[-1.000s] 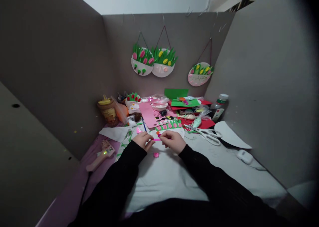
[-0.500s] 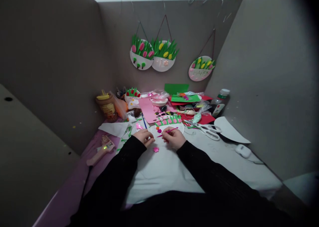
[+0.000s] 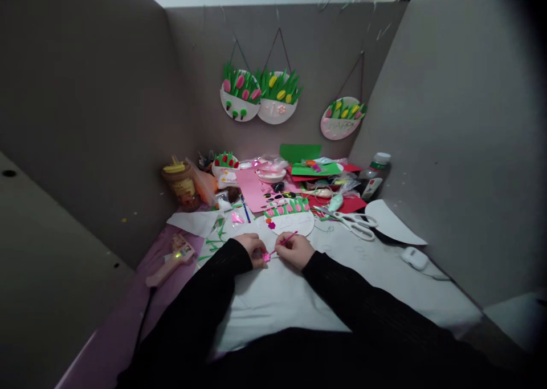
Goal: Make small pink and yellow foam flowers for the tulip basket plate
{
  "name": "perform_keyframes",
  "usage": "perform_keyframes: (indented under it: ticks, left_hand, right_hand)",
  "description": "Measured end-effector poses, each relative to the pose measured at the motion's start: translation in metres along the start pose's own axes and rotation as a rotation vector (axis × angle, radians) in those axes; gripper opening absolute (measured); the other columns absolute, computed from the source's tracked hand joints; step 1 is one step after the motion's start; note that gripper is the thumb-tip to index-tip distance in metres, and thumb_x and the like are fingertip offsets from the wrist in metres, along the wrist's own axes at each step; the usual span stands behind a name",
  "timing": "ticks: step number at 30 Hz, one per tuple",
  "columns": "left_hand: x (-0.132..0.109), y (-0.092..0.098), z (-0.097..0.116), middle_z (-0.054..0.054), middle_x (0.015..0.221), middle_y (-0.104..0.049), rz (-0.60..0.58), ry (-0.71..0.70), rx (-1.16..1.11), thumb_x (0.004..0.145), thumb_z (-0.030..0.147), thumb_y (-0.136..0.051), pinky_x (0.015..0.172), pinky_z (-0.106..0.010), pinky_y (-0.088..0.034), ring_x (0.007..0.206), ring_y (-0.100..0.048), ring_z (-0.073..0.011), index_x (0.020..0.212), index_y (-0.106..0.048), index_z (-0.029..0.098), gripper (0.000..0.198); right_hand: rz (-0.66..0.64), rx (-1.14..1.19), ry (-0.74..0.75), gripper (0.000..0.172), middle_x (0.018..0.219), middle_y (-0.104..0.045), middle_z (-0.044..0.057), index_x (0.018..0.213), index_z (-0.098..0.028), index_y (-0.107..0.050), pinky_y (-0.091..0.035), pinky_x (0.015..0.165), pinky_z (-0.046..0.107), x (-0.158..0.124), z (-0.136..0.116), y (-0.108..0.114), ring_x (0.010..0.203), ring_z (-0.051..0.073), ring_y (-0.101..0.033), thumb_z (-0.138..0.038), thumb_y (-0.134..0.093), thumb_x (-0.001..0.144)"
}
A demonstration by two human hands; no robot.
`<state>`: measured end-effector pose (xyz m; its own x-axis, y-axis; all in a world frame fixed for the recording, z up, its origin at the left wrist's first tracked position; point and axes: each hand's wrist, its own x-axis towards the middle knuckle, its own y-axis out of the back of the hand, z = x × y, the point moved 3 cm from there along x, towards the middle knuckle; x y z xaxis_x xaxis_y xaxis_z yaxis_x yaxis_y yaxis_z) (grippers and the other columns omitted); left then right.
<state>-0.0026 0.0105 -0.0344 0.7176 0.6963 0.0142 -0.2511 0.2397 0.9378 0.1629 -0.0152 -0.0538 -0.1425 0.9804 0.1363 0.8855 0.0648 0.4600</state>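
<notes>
A small pink flower (image 3: 266,257) lies on the white cloth, with the fingertips of my left hand (image 3: 252,250) closed against its left edge. My right hand (image 3: 296,250) pinches a thin magenta modelling stick (image 3: 289,238); its lower tip reaches down to the flower. Just beyond my hands rests a white paper plate (image 3: 294,225) trimmed with green grass and pink tulips. An orange flower and a darker magenta flower (image 3: 272,225) sit on the plate's left side.
White-handled scissors (image 3: 354,224) lie to the right, near a white earphone case (image 3: 414,258). A pink glue gun (image 3: 173,263) with a lit green light is at the left. Coloured paper sheets (image 3: 252,189), a cup (image 3: 182,187) and a bottle (image 3: 376,175) line the back. Decorated plates (image 3: 277,111) hang on the partition.
Both hands have come closer together and lower. My left fingers now touch the pink flower, and the stick has swung to point down at it.
</notes>
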Motion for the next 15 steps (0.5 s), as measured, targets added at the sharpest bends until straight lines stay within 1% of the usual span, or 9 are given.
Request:
perform_keyframes:
  ticks: [8,15]
  left_hand:
    - [0.0002,-0.0026,0.0001,-0.001,0.076,-0.056,0.0,0.021,-0.009,0.062,0.053,-0.064,0.06,-0.023,-0.037,0.067,-0.051,-0.0128,0.085,-0.067,0.022,0.039]
    - [0.0,-0.0033,0.0006,-0.002,0.075,-0.057,0.017,0.01,-0.003,0.063,0.052,-0.062,0.058,-0.023,-0.036,0.066,-0.052,-0.0126,0.084,-0.067,0.021,0.037]
  right_hand:
    - [-0.044,0.048,-0.048,0.005,0.047,-0.056,-0.005,0.067,-0.017,-0.056,-0.034,0.041,0.017,0.0005,0.0021,-0.004,0.042,0.008,-0.048,-0.022,-0.054,0.067]
    - [-0.059,0.022,-0.026,0.004,0.047,-0.055,-0.004,0.065,-0.017,-0.057,-0.034,0.042,0.017,0.0012,0.0,-0.0045,0.042,0.008,-0.047,-0.019,-0.054,0.066]
